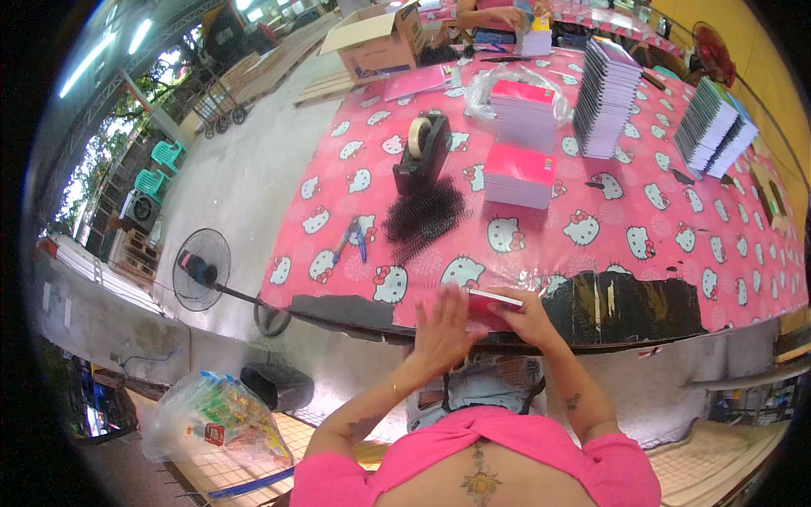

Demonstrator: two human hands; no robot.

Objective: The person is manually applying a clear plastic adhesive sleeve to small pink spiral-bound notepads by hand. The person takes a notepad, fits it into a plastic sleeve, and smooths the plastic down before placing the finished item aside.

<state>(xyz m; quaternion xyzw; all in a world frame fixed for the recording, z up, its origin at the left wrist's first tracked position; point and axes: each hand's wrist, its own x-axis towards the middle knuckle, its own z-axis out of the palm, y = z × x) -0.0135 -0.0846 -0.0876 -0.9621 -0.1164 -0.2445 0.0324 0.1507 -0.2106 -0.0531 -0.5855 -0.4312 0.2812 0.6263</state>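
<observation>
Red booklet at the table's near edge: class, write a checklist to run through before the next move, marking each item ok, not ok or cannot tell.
1. Right hand grips the red booklet: ok.
2. Left hand closed in a grip: not ok, fingers extended.
3. Booklet's pages evenly lined up: cannot tell.
4. Black coils on the table cover: ok, nearside of the tape dispenser.
5. Blue-handled tool clear of the coils: ok, apart to their left.

Fisheye on the head of the person (477, 456) here, facing down and forward, left hand (443, 334) and right hand (525, 317) close below centre, table (545, 245) reaching toward upper right
</observation>
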